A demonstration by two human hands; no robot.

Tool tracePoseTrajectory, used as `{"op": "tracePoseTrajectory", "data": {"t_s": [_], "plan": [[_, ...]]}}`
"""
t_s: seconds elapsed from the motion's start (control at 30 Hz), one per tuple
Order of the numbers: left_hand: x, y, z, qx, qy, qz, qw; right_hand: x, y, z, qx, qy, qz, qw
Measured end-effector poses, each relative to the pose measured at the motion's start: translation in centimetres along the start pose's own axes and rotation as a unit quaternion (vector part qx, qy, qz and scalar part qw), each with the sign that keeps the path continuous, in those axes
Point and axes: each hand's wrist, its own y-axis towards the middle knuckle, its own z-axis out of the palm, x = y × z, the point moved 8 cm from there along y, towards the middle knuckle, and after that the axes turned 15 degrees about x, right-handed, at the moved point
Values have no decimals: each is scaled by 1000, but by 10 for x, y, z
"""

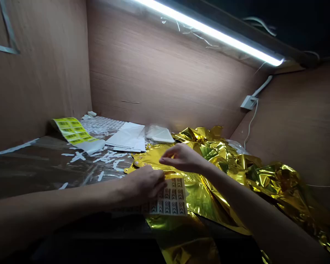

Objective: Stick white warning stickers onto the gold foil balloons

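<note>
Hands meet over the gold foil (209, 190) at the bench's near edge: left hand (144, 185) presses flat on the sticker sheet (172, 200) to pin it, right hand (181, 157) pinches fingertips together just above, seemingly on a sticker too small to make out.

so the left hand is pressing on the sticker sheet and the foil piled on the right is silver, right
Not quite: the head view shows the crumpled foil is gold, not silver. The rest holds: the left hand rests on the sticker sheet, and the foil is piled toward the right.
</note>
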Motion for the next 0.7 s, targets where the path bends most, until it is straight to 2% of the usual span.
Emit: {"op": "tracePoseTrajectory", "data": {"t_s": [0.07, 0.2, 0.3, 0.43, 0.7], "plan": [[2, -1, -13, -44, -1, 5, 999, 5, -27, 6, 41, 77, -22, 996], [3, -5, -32, -75, -68, -6, 995, -7, -58, 16, -45, 159, 2, 986], [4, -7, -35, -69, -155, -18, 985, -6, -62, 25, -106, 172, -19, 979], [6, -5, -27, -12, -202, -48, 978, 4, -65, 24, -168, 130, -40, 976], [5, -2, -27, 0, -163, -56, 985, 12, -64, 33, -167, 64, -59, 982]]}}
